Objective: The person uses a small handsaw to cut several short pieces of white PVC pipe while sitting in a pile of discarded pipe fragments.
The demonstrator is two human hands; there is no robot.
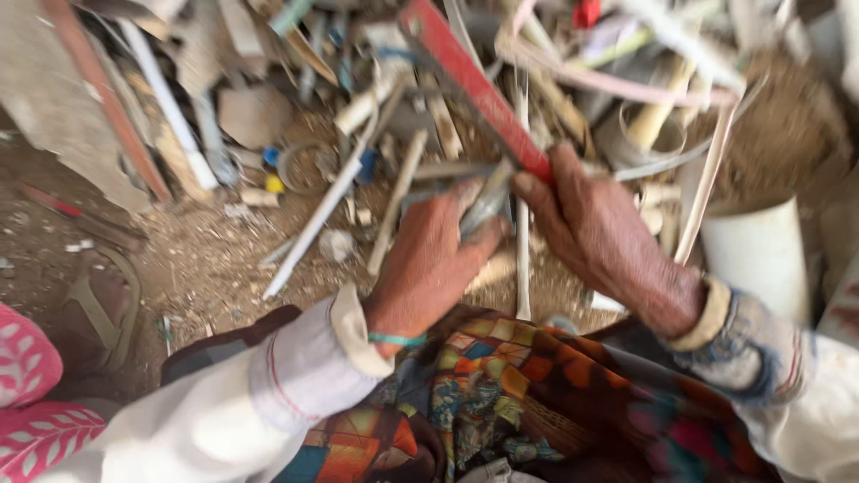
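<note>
My right hand (598,234) grips the lower end of a long red tool (474,89) that slants up and to the left, away from me. My left hand (429,259) is closed around a grey metal piece (488,201) right beside the red tool's lower end. The two hands almost touch above my lap, which is covered by a colourful patterned cloth (501,394). The frame is blurred, so I cannot make out what kind of tool or piece these are.
The dirt ground (197,268) ahead is littered with white pipe offcuts (313,224), sticks and scrap. A wide white pipe section (761,255) stands upright at the right. A sandal (103,304) lies at the left, and pink patterned fabric (31,394) fills the bottom left corner.
</note>
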